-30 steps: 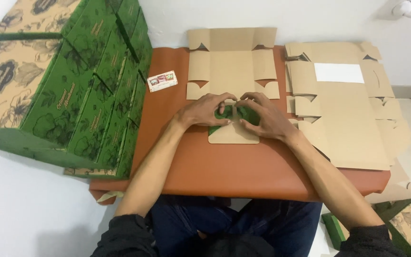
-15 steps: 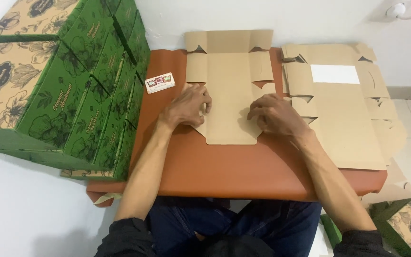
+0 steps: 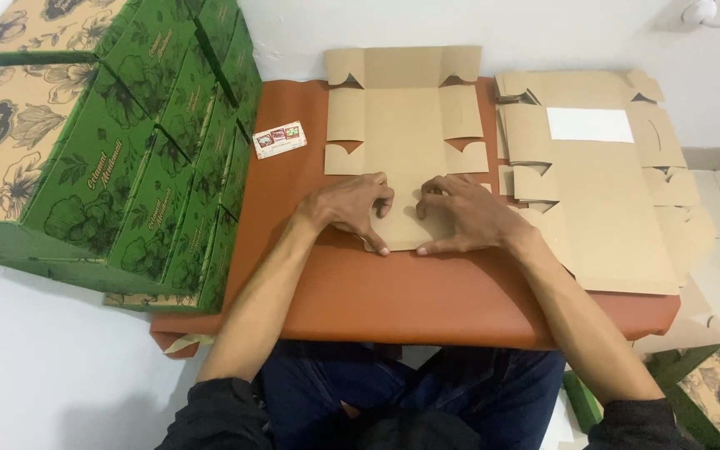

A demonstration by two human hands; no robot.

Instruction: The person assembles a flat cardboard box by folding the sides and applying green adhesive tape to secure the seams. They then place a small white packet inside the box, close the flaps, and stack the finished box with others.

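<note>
One head-worn camera looks steeply down (from close above) at the brown table (image 3: 427,300), facing the wall

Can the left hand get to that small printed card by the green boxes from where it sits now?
Probably yes: the left hand rests on the flat cardboard blank, and only bare brown tabletop lies between it and the small card.

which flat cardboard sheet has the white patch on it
The top sheet of the stack right of the hands; the flat sheet under both hands is plain brown.
</note>
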